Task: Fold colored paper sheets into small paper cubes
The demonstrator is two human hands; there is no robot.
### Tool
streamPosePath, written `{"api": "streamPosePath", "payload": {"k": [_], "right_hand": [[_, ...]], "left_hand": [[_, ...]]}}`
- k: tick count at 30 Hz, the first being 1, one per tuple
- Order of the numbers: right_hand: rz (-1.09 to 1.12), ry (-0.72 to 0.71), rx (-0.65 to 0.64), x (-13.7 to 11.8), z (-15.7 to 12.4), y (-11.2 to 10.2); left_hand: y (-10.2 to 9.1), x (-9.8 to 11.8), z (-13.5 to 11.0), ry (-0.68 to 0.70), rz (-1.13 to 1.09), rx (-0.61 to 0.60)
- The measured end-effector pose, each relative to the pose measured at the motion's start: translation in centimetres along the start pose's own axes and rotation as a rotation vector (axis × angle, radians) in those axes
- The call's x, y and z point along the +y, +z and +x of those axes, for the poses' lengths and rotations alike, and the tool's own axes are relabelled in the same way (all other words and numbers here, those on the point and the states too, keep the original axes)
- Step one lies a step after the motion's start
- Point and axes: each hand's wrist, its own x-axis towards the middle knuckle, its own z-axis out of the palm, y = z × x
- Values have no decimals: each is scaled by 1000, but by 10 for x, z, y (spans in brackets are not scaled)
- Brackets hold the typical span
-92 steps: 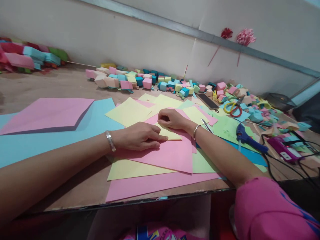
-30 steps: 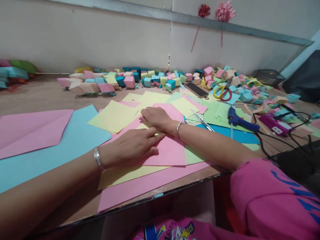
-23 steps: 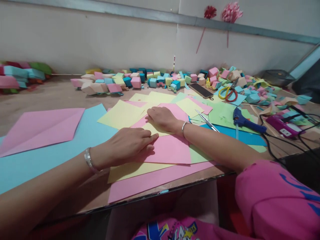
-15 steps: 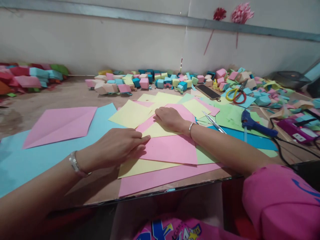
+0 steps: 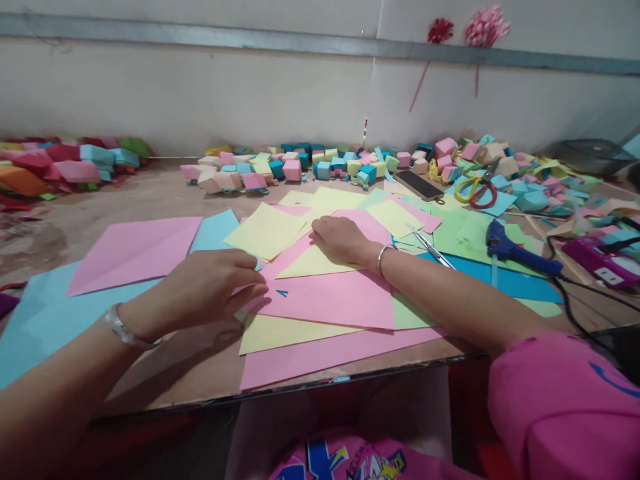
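My left hand (image 5: 213,287) hovers with bent fingers at the left end of a pink paper sheet (image 5: 330,300); a gap shows between thumb and fingers, and I see nothing in them. A tiny blue V-shaped scrap (image 5: 282,293) lies on that sheet, just right of my fingertips. My right hand (image 5: 343,241) is closed, fingers curled down at the top of a yellow paper (image 5: 315,262) with a pointed left corner. Its fingertips are partly hidden. Another yellow sheet (image 5: 265,230) lies between the two hands, farther back.
On the right lie a craft knife (image 5: 431,247), a blue glue gun (image 5: 517,250), scissors (image 5: 477,190), a phone (image 5: 419,185) and a purple power strip (image 5: 600,263). Small paper boxes (image 5: 293,170) line the wall. Large blue (image 5: 37,327) and pink (image 5: 135,253) sheets lie left.
My left hand has drawn back to the left from the yellow paper, and the blue scrap now shows on the pink sheet. My right hand stays in place.
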Motion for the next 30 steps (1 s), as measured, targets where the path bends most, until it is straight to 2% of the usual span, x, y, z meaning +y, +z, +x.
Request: {"api": "streamPosePath", "payload": {"k": [3, 7, 9, 12, 14, 22, 27, 30], "right_hand": [[-1, 8, -9, -1, 0, -1], [1, 30, -16, -2, 0, -1], [21, 45, -21, -2, 1, -1], [51, 49, -14, -2, 1, -1], [64, 43, -3, -3, 2, 0], [246, 28, -38, 8, 5, -6], [608, -79, -118, 26, 2, -16], [808, -103, -93, 32, 0, -17]], "left_hand": [[1, 10, 20, 65, 134, -22], [13, 35, 55, 156, 124, -96], [20, 50, 67, 145, 122, -105], [28, 67, 75, 202, 129, -43], [29, 71, 74, 182, 139, -25], [11, 50, 46, -37, 204, -8], [22, 39, 36, -82, 170, 27], [28, 31, 36, -107, 111, 59]]}}
